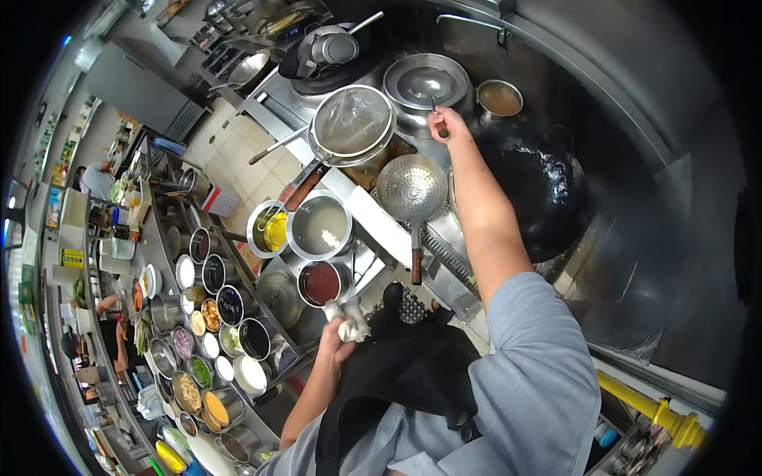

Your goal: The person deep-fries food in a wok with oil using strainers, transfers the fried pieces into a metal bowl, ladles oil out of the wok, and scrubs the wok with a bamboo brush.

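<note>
My right hand [448, 124] is closed around the wooden handle of a utensil, whose thin metal shaft points into a wide metal basin [397, 91] of liquid; the utensil's head cannot be made out. Below my right forearm lies a large black wok [524, 206] with a glossy patch on its far side. A bunched white cloth [349, 321] is gripped in my left hand [337, 343], close to a pot of dark red sauce [321, 283]. Between my hands a perforated metal skimmer [412, 188] rests, its wooden handle toward me.
A round strainer [353, 119] sits over a vessel at the stove's left. Pots of cloudy liquid [319, 226] and yellow oil [275, 230] stand beside it. A brown-liquid pot [500, 99] is behind my right hand. Many ingredient containers [230, 305] line the left counter; other people stand beyond.
</note>
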`<control>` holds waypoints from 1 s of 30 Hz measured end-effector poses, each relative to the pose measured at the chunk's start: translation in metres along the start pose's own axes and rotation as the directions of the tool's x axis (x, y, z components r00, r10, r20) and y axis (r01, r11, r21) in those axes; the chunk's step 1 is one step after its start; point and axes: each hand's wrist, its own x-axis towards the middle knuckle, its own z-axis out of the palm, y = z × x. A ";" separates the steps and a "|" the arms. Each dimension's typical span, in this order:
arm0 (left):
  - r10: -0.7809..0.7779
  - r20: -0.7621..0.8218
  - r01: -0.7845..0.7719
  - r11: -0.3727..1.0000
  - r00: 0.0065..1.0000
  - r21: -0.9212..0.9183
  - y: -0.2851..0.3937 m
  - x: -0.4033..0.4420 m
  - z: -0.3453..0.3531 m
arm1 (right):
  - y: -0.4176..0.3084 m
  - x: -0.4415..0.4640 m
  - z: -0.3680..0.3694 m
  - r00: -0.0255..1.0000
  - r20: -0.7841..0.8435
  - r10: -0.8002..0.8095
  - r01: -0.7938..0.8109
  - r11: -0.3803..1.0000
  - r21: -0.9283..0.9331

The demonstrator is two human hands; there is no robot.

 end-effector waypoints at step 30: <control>-0.695 0.513 0.673 0.688 0.503 0.271 -0.004 0.241 0.061 | 0.146 -0.365 -0.114 0.240 0.185 -0.953 -0.528 -0.288 -0.799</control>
